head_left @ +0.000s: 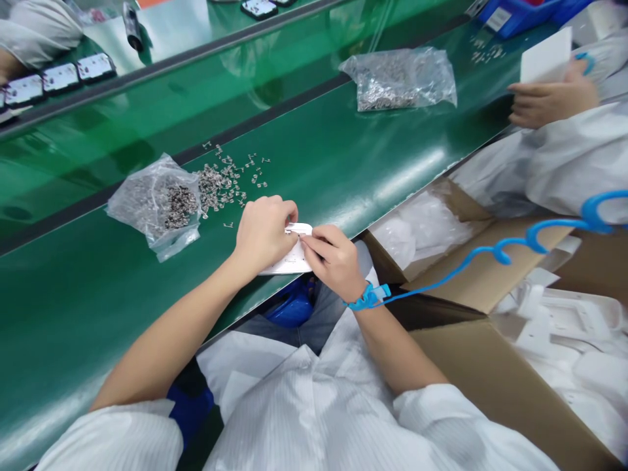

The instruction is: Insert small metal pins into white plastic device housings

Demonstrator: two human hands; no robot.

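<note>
A white plastic panel (289, 263) lies at the near edge of the green work surface, partly hidden under my hands. My left hand (262, 232) bends over its left side, fingers curled at the far end and thumb pressed on its face. From the right, my right hand (336, 258) meets it with thumb and fingertips pinched together close to the left thumb. What sits in that pinch is too small to make out. Just beyond my left hand is a loose pile of small metal clips (218, 186), spilling from a clear plastic bag (152, 203).
Another bag of metal parts (402, 78) lies farther along the bench. At right, a co-worker's hand (559, 98) holds a white panel. Cardboard boxes (471, 366) with white plastic parts stand beside me. A coiled blue cord (461, 265) runs from my right wrist.
</note>
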